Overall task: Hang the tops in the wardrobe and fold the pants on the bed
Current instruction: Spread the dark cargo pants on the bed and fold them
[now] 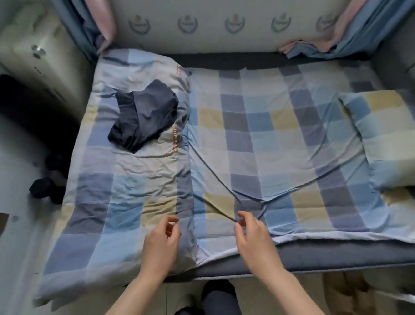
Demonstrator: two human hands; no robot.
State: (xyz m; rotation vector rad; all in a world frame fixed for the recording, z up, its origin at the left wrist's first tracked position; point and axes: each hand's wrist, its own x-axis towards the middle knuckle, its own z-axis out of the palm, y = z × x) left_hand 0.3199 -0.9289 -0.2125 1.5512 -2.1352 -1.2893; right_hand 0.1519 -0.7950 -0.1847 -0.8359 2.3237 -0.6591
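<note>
Both hands hover empty just above the near edge of the bed point(342, 255): the left hand point(161, 243) and the right hand point(254, 240) each have loosely curled fingers with thumb and forefinger close, as if ready to pinch, but no cloth shows between them. The one garment in view, a dark navy piece point(143, 117), lies crumpled well beyond the left grip and a little to its outer side, on the folded checked quilt point(104, 199). Whether it is pants or a top cannot be told from its bunched shape. It looks thin, soft and light, probably a smooth knit that will slump and slide rather than hold a crease. A sound hold would likely be a two-handed pinch at a hem or waistband edge, then a shake to open it flat.
</note>
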